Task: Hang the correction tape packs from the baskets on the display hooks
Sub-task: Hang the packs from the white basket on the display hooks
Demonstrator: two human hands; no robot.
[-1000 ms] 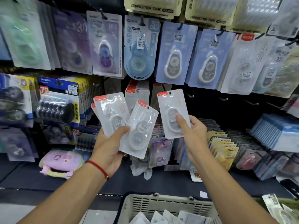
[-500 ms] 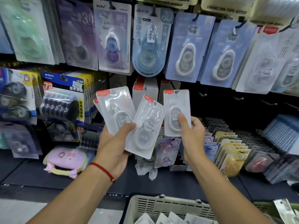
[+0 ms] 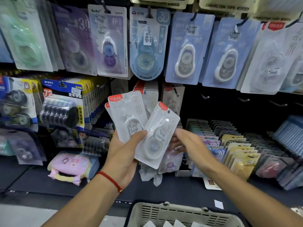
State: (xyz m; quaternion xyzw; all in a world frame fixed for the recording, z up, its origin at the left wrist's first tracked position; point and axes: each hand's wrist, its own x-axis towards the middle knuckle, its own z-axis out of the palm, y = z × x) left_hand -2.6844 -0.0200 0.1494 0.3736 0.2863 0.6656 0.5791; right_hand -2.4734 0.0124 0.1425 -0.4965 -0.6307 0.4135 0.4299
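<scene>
1. The left hand (image 3: 122,154) grips a fanned bunch of clear correction tape packs (image 3: 142,126), thumb pressed across their lower fronts. The fan is probably held that way so single packs can be peeled off one at a time, with their red-tabbed tops pointing up toward the hooks.

2. The right hand (image 3: 188,143) is beside the lowest pack of the fan, fingers spread and loosely bent and holding nothing. It is blurred, so whether its fingertips touch the pack cannot be told. It seems placed to draw off the next pack.

3. Just behind the fan, matching packs (image 3: 148,94) already hang on a hook, and one more (image 3: 172,99) hangs to their right. Bare display hooks (image 3: 244,100) stand further right on the dark panel, likely the spots left to fill.

4. A slotted grey basket (image 3: 183,212) sits below, between the forearms, with white pack corners showing inside. That keeps the supply close under the hands.

5. Readable writing is limited. The held packs carry a red tab and faint characters, too small to read. A blue carded pack (image 3: 148,45) above shows a large "30" and a barcode sticker. The purple pack (image 3: 109,41) beside it has a short brand name at its top left corner, too soft to spell with confidence. Cream cards (image 3: 226,5) at the top read "CORRECTION TAPE". A black refill pack (image 3: 63,105) at left shows "72".
</scene>
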